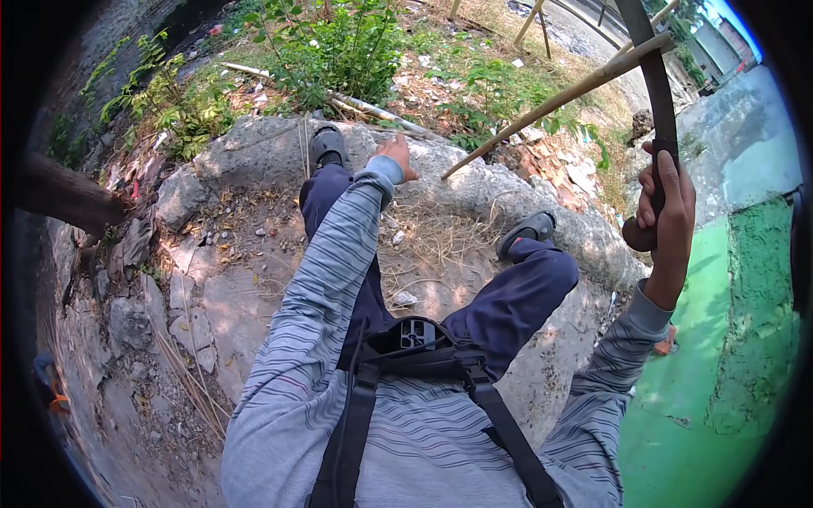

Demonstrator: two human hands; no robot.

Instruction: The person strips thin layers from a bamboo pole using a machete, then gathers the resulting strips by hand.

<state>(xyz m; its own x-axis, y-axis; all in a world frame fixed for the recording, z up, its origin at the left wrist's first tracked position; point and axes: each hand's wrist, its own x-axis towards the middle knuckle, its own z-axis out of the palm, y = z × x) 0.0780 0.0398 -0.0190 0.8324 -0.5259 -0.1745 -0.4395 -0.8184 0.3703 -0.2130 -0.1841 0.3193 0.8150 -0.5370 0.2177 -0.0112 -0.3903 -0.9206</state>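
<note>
Right hand (pixel 665 199) at 2 o'clock, fingers closed round dark curved handle (pixel 656 93). Left hand (pixel 396 157) at 12 o'clock, fingers curled on concrete slab (pixel 254 152) edge, holding nothing. Bamboo pole (pixel 550 106) untouched; cutting not begun, apparently.

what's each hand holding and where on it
The right hand is closed around the dark handle end of a long curved blade. The left hand holds nothing; it reaches toward the bamboo pole.

Overgrown outdoor lot: broken concrete (pixel 254 161), weeds (pixel 339 51).
</note>
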